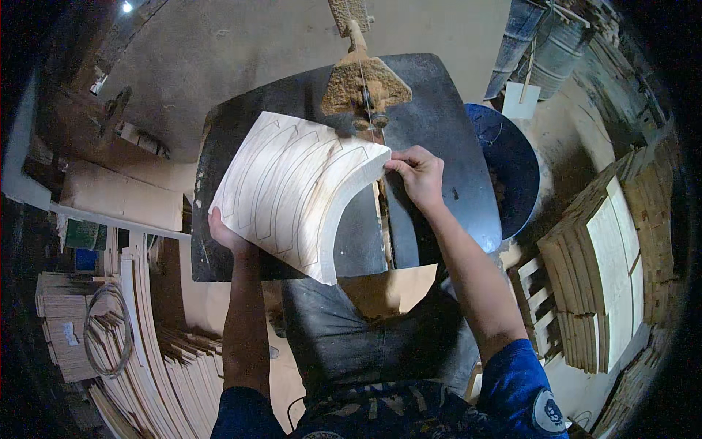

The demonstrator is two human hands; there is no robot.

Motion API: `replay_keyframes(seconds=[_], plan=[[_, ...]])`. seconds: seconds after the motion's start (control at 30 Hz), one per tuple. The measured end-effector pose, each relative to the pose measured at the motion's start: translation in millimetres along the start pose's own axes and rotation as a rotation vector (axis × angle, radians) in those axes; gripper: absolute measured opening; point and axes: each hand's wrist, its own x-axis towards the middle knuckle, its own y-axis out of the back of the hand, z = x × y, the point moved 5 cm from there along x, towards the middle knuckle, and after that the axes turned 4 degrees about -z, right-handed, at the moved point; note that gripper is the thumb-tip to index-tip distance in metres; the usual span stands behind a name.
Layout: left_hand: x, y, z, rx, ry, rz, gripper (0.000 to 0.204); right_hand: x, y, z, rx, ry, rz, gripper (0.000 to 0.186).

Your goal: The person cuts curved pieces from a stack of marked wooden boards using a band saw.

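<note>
1. Wood block [296,192], curved and pale with pencilled outlines, lies flat on dark saw table [439,132], between both hands
2. Left hand [223,233] cups its near-left edge, fingers hidden under it, can't tell their spread
3. Right hand [418,174] fingers pressed together, pinching far-right corner
4. Blade [371,110] just beyond right fingertips at block edge; no outline visibly cut free yet
5. White rectangular tag [521,101] far right of right fingers, by blue barrel [552,36]
</note>
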Motion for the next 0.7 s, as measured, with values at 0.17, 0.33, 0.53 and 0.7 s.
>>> replay_keyframes(seconds=[0.17, 0.33, 0.53, 0.7], plan=[[-2.8, -2.7, -3.1, -0.171, 0.096, -0.004, 0.052, 2.3, 0.6, -3.5, -0.017, 0.034, 0.002, 0.013], [10.7, 7.6, -18.4, -0.266, 0.218, 0.007, 0.053, 7.7, -1.8, -3.0, 0.065, 0.066, -0.025, 0.013], [8.8, 9.0, -25.4, -0.362, 0.239, -0.007, 0.053, 12.6, -5.1, 5.3, 0.157, 0.017, -0.085, 0.015], [14.4, 13.5, -27.8, -0.334, 0.178, -0.070, 0.052, 14.6, -7.8, 8.8, 0.177, -0.018, -0.108, 0.014]])
